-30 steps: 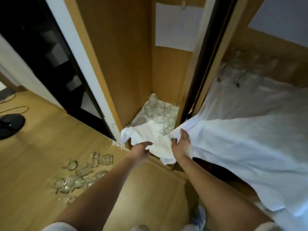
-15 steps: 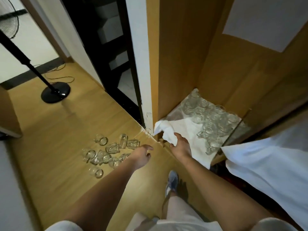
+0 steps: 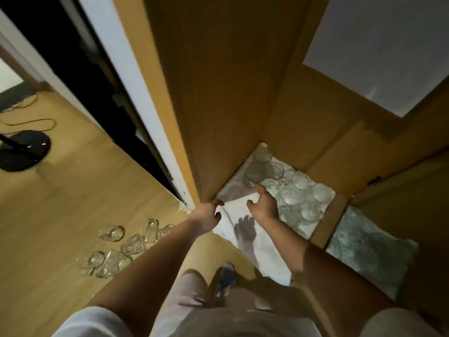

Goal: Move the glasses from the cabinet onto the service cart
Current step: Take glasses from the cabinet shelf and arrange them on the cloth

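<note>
white cloth [image 3: 257, 249] under blurred glasses [image 3: 298, 198]; right hand [image 3: 264, 206] fingers [image 3: 262, 190] pinch it; left hand's [image 3: 207, 215] grasp unclear.

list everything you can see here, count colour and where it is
glasses in cabinet: many, clear, on the white cloth
glasses on floor: about eight, clear, lying at left
white cloth: one, white, spilling out of the cabinet
cabinet: one, brown wood, ahead
paper sheet: one, white, cabinet back wall
fan base: one, black, far left floor
shoe: one, blue, below the cloth
left hand: one, at the cloth's edge, grip unclear
right hand: one, gripping the cloth
</note>
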`<state>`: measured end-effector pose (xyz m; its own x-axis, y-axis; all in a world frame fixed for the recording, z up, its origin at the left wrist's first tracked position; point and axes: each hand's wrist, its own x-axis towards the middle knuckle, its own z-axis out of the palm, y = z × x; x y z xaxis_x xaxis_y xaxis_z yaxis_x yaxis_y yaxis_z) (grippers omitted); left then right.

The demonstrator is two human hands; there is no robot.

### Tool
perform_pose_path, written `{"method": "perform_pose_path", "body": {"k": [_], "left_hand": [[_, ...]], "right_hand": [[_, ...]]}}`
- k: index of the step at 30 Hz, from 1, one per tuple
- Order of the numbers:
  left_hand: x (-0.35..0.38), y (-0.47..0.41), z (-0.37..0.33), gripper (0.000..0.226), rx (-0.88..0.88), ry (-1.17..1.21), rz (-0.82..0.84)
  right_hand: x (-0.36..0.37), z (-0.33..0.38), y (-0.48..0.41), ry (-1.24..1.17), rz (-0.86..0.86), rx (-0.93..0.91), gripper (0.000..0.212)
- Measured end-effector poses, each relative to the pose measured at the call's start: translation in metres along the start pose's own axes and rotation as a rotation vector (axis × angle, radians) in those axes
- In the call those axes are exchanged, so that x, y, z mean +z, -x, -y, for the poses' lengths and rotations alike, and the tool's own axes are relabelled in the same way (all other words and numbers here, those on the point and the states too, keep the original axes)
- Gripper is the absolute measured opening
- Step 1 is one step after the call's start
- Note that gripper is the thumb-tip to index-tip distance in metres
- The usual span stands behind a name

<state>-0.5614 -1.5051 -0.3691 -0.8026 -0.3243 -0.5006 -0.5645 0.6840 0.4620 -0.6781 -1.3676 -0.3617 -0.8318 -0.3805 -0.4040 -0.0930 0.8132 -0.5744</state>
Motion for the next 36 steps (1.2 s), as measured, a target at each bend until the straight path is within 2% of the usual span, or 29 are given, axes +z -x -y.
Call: {"method": "perform_pose_path", "body": {"k": [4,10,14,16,20,24,28,31,33,36], "left_hand": [[-0.007,-0.047,-0.027,0.042,0.121,-0.078,0.094],[-0.003,-0.128,-0.066,0.043,0.329,-0.207,0.258],[0.037,-0.168,-0.087,0.042,0.472,-0.328,0.386],[0.067,-0.184,-0.092,0.043,0.526,-0.386,0.451],[0.131,-0.220,-0.098,0.051,0.643,-0.481,0.516],[0.189,-0.251,-0.100,0.061,0.803,-0.492,0.525],[0.230,-0.277,-0.100,0.066,0.886,-0.664,0.543],[0.249,-0.288,-0.096,0.059,0.948,-0.845,0.574],[0.259,-0.289,-0.092,0.050,1.082,-0.971,0.530],[0.265,-0.290,-0.088,0.037,1.118,-1.027,0.497]], "right_hand": [[-0.018,-0.027,-0.022,-0.046,-0.044,0.116,0.056],[-0.028,-0.079,-0.037,-0.199,-0.200,0.352,0.058],[-0.010,-0.121,-0.032,-0.318,-0.343,0.484,0.054],[0.000,-0.140,-0.033,-0.325,-0.339,0.609,0.057],[0.035,-0.185,-0.046,-0.330,-0.308,0.737,0.061],[0.081,-0.223,-0.052,-0.307,-0.256,0.794,0.062],[0.119,-0.246,-0.061,-0.236,-0.203,0.777,0.060],[0.137,-0.257,-0.073,-0.204,-0.211,0.782,0.051],[0.143,-0.261,-0.081,-0.155,-0.244,0.768,0.039],[0.145,-0.262,-0.084,-0.151,-0.355,0.802,0.029]]}}
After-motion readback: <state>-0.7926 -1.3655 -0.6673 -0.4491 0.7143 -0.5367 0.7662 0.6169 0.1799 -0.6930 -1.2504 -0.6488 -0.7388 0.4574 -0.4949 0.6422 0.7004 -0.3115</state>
